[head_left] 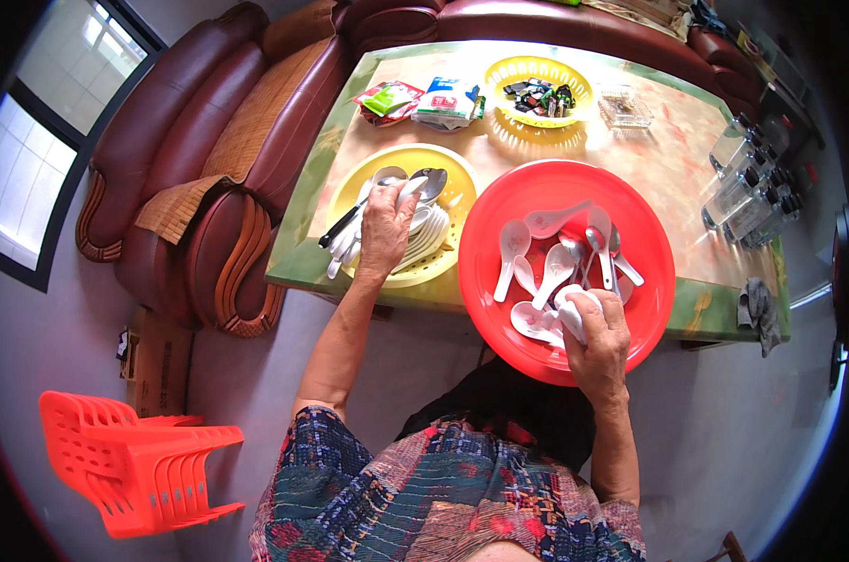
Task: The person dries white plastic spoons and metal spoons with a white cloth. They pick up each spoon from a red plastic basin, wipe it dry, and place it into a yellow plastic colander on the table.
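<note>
My left hand (385, 232) is over a yellow perforated basket (350, 178) on the left of the table, its fingers closed around a white soup spoon (409, 190). White spoons (426, 234) lie stacked in the basket, along with metal spoons (431, 180) and a black handle (338, 228). My right hand (600, 342) reaches into a large red basin (481, 220) at the table's near edge. It is closed on a white, rounded thing (572, 314) that looks like a soup spoon, partly hidden by the fingers. Several white soup spoons (512, 251) and metal spoons lie loose in the basin.
Behind stand a yellow basket of small dark packets (542, 96), plastic packages (445, 103) and a clear box (625, 110). Glass bottles (752, 192) line the right side; a grey cloth (759, 309) hangs over the edge. Red plastic chairs (143, 464) and a sofa (176, 140) are left.
</note>
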`<state>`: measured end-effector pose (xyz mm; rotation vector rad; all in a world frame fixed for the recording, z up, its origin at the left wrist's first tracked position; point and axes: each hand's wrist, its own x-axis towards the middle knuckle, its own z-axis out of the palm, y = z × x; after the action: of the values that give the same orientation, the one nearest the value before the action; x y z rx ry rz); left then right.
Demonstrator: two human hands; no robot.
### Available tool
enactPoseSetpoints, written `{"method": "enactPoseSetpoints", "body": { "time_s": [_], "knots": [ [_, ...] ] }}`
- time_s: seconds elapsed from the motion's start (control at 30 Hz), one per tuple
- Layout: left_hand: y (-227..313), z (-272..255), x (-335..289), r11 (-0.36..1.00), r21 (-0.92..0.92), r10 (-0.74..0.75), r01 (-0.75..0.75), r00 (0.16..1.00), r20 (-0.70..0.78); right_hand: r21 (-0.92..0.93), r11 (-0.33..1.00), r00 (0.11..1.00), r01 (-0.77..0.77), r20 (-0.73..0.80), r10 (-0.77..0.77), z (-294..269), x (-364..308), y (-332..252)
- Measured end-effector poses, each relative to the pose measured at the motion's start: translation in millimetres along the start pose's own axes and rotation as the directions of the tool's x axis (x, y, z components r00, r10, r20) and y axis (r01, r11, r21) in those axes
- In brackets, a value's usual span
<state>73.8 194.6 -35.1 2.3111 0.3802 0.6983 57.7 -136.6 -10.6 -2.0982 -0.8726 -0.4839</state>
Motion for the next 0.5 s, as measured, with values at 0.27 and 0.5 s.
{"method": "enactPoseSetpoints", "body": {
  "time_s": [0.27, 0.5],
  "knots": [
    [9.4, 6.7, -1.3, 0.874, 0.468, 0.105, -0.128, 0.992, 0.075, 0.058, 0.998, 0.999, -0.039, -0.018, 0.04, -3.7, 0.7, 5.4],
    [-4.5, 4.4, 7.8, 0.788, 0.566, 0.266, -0.244, 0.963, 0.045, 0.234, 0.961, 0.97, -0.146, -0.159, 0.186, -7.5, -2.3, 7.9]
  ]
}}
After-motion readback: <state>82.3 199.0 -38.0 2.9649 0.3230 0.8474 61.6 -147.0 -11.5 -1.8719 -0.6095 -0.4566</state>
